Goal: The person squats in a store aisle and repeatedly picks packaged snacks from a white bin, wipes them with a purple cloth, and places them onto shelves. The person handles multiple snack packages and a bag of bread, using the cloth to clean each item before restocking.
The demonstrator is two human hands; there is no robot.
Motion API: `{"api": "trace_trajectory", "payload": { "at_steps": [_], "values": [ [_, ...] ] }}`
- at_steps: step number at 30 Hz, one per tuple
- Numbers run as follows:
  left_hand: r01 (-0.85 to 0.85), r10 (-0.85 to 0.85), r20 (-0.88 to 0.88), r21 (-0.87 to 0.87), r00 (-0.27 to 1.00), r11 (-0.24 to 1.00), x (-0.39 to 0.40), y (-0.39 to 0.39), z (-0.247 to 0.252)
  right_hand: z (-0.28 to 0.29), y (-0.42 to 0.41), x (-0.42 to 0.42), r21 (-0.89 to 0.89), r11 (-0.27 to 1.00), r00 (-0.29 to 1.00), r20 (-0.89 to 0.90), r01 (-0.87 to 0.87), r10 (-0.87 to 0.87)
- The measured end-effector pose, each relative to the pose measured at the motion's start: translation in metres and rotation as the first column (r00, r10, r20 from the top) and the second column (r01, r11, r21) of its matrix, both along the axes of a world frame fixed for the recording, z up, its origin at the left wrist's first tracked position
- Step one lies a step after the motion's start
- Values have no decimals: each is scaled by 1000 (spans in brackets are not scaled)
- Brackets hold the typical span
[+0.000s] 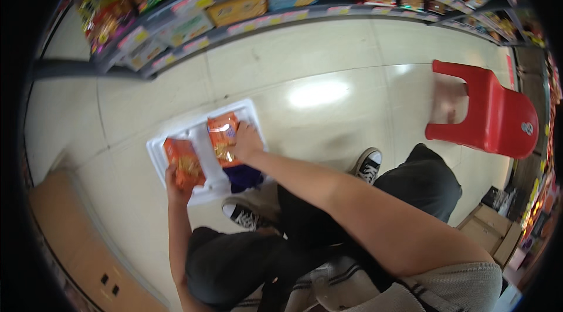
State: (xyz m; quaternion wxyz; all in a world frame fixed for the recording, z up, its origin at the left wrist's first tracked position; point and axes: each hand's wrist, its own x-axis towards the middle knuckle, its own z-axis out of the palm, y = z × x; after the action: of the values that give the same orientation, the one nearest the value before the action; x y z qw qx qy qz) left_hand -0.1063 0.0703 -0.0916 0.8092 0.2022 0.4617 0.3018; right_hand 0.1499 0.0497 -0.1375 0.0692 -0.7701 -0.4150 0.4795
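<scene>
On the tiled floor before me lies a white foam tray (203,153) with two hollows. My left hand (179,180) grips the lower left edge of an orange snack packet (187,160) at the tray's left hollow. In the right hollow is another orange packet (223,136), with my right hand (247,141) at its right edge; the fingertips are partly hidden, so its grip cannot be told. A dark purple packet (244,178) sits just below that one, near the tray's lower right corner.
Shelves (281,17) of bagged and boxed snacks run along the far side. To the right a red plastic stool (501,114) lies on its side. A brown cardboard box (83,233) is at the lower left, and cartons (488,228) stand at the lower right. My shoes (369,164) are near the tray.
</scene>
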Motion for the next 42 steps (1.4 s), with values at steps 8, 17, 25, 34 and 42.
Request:
{"api": "trace_trajectory", "payload": {
  "at_steps": [8, 17, 25, 34, 42],
  "values": [
    [-170, 229, 249, -239, 941, 956, 0, -10, -18, -12, -11, 27, 44, 923, 706, -658, 382, -262],
    [-187, 225, 339, -139, 914, 972, 17, -2, 15, 75, 36, 90, -38, 984, 600, -788, 174, -137],
    [-225, 222, 170, 4, 960, 974, 54, 2, 23, 105, 31, 46, -4, 989, 447, -892, 150, -71],
    [77, -22, -246, 220, 969, 972, 38, -2, 33, 72, 2, 13, 290, 956, 760, -611, -44, 220],
    [-310, 277, 188, 177, 942, 934, 55, 40, 103, 15, -73, 20, 411, 548, 623, 65, -729, 779]
  ]
}}
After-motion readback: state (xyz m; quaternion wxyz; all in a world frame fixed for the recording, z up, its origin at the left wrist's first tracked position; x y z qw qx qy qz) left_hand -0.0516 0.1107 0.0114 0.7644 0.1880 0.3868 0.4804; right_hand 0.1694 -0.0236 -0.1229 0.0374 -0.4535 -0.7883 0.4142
